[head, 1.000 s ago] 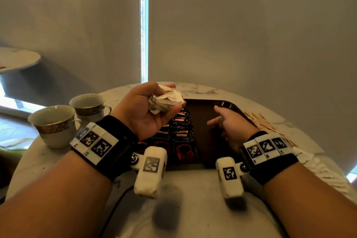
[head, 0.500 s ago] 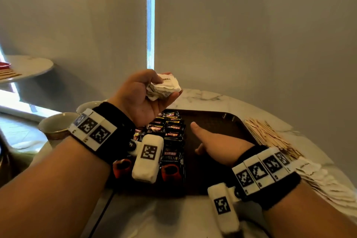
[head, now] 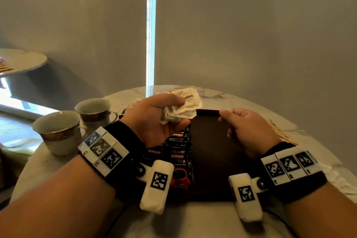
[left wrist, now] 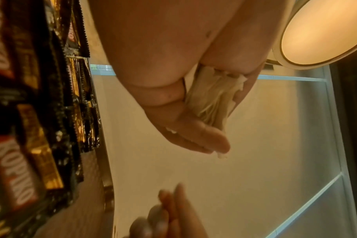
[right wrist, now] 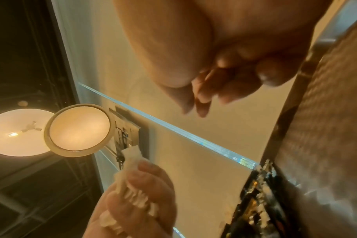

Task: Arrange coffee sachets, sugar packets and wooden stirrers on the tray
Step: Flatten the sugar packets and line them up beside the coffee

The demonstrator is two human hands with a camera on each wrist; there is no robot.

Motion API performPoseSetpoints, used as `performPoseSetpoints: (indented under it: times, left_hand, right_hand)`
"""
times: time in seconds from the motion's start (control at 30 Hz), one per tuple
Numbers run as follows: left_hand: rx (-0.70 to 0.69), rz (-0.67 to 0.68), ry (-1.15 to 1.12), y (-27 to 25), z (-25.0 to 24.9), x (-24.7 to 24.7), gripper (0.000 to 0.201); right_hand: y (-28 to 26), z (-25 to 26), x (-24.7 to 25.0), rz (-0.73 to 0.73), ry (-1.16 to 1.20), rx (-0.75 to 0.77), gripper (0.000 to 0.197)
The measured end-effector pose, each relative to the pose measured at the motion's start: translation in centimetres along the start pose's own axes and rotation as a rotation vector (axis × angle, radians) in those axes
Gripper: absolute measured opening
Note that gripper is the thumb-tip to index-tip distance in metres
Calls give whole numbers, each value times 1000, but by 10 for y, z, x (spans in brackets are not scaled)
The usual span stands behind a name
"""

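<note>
Nearest: dark tray (head: 212,160) on a round marble tabletop (head: 193,222), near edge just beyond both wrists. Black coffee sachets (head: 179,152) lined up overlapping along the tray's left side; the same row visible in the left wrist view (left wrist: 31,145) and in the right wrist view (right wrist: 261,201). Rest of the tray floor bare and dark.

Left hand (head: 154,121) raised above the sachets, grip closed around a bunch of white sugar packets (head: 183,108); thumb on top, fingers curled underneath, packet ends fanning out past the fingertips. Same bunch seen edge-on in the left wrist view (left wrist: 210,99) and pinched in the right wrist view (right wrist: 132,190).

Right hand (head: 247,129) over the tray's right half, fingers curled inward, grip closed and holding nothing; thumb tip close to the tray's far rim. Not clear whether it touches the tray.

Right of the tray: wooden stirrers (head: 280,131) lying on the tabletop, partly hidden behind the right hand.

Left of the tray: two cups (head: 58,129) with dark rim bands, standing side by side on the tabletop.

Farthest: grey blinds (head: 251,35) with a bright vertical gap, and a second round table (head: 23,62) at far left.
</note>
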State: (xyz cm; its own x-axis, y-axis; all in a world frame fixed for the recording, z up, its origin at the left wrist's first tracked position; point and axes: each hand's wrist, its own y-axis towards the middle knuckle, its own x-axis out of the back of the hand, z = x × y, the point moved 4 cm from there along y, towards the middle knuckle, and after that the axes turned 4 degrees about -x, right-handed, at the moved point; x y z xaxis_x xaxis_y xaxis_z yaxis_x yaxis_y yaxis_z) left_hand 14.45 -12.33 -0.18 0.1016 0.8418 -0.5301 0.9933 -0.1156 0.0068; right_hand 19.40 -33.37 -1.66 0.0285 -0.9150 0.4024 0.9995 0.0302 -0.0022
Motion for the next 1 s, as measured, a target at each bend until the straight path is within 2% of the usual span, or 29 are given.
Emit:
performPoseSetpoints:
  times: [0.1,0.2,0.3,0.43,0.53,0.63,0.73,0.8,0.87,1.0]
  left_hand:
    - [-11,29,50,1,5,-4,36]
    - [-16,66,92,0,11,-11,25]
    - [-11,103,122,-4,15,-17,16]
    - [3,181,55,-8,16,-20,34]
    - [11,146,-6,-6,18,-19,42]
    - [17,123,-16,-6,19,-19,32]
    - [-6,57,-13,-4,17,-15,33]
    - [-35,0,1,-1,15,-12,33]
    - [-38,-32,-10,1,15,-11,23]
    - [9,-14,47,0,18,-12,43]
  right_hand:
    - [-14,15,-15,179,329,57,50]
    - [-28,26,-29,290,425,161,49]
    - [-33,27,-34,243,447,155,55]
    - [-30,22,-35,214,546,86,41]
    - [-28,19,-36,201,584,32,36]
    - [-25,17,-35,174,597,-1,19]
    - [-19,16,-31,144,714,-17,8]
    - [-15,17,-28,138,877,-20,13]
    - [-12,18,-25,137,1003,-9,17]
    - [-16,23,-28,168,914,53,20]
